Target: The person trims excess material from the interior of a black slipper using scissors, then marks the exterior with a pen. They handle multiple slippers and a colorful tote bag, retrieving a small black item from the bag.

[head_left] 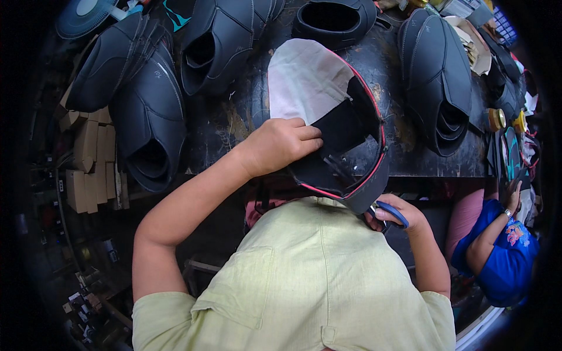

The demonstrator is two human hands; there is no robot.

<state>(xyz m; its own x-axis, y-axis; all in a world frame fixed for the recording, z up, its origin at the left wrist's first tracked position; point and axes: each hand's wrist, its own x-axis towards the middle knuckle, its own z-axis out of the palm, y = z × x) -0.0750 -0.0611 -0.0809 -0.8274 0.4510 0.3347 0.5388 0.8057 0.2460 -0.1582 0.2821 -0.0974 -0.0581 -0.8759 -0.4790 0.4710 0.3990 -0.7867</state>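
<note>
A black shoe upper [374, 164] with a pinkish-red edge line is spread over the near edge of the dark table. Its pale fabric lining [307, 76] shows toward the far end. My left hand [284, 145] pinches the upper's left rim, fingers closed over the edge of the lining. At the upper's near right end, my right hand [401, 212] is closed round the blue handle of a pair of scissors [393, 214]. The blades are mostly hidden beneath the upper and beside my fingers.
Stacks of black shoe uppers [149, 111] stand on the left of the table [234, 126], with more at the back and right [436, 76]. Cardboard boxes [93, 146] are piled at left. A fan [85, 17] sits far left. Another person in blue [503, 251] works at right.
</note>
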